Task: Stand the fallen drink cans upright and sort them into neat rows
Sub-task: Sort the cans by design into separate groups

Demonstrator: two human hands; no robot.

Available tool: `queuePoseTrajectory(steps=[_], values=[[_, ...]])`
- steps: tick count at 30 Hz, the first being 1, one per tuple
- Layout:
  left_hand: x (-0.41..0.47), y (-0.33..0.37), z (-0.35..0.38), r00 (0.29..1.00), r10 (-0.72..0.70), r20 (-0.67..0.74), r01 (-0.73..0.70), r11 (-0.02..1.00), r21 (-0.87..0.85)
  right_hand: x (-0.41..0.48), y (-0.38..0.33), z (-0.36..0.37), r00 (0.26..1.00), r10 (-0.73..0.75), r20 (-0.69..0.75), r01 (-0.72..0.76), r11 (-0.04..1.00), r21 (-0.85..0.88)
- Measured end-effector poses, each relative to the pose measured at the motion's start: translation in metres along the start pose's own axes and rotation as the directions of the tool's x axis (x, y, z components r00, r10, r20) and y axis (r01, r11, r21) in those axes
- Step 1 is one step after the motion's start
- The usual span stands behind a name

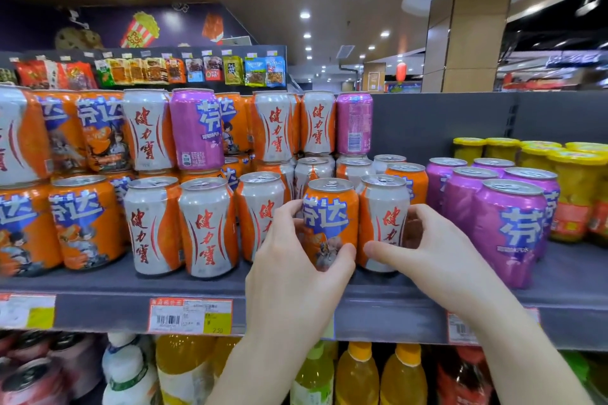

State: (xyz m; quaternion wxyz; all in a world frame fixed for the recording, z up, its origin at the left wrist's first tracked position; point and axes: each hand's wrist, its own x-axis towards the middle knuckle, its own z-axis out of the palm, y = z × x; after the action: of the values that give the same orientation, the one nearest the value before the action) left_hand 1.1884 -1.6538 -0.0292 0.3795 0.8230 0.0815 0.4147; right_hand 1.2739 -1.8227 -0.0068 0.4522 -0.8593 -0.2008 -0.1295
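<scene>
One 芬达 can (329,223), left hand (296,276); 健力寶 can (385,217), right hand (441,260).

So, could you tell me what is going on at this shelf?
A person is tidying a grey shop shelf. The left hand grips an orange can and the right hand grips the white can next to it; both stand upright near the front edge. Purple cans stand in rows to their right.

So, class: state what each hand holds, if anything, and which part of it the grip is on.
Left hand grips the orange can round its lower body; right hand grips the white can beside it, likewise low down.
</scene>
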Motion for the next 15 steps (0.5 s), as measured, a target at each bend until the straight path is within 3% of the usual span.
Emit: queuePoseTrajectory(steps=[9,15], values=[[-0.003,-0.006,-0.011,0.991,0.122,0.059,-0.111,0.981,-0.161,-0.002,-0.002,-0.009,0.996,0.010,0.085,-0.010,1.000,-0.007],[0.003,-0.007,-0.037,0.989,0.143,-0.022,-0.145,0.979,-0.146,0.011,-0.023,0.014,0.997,-0.024,0.067,0.033,0.989,-0.143]])
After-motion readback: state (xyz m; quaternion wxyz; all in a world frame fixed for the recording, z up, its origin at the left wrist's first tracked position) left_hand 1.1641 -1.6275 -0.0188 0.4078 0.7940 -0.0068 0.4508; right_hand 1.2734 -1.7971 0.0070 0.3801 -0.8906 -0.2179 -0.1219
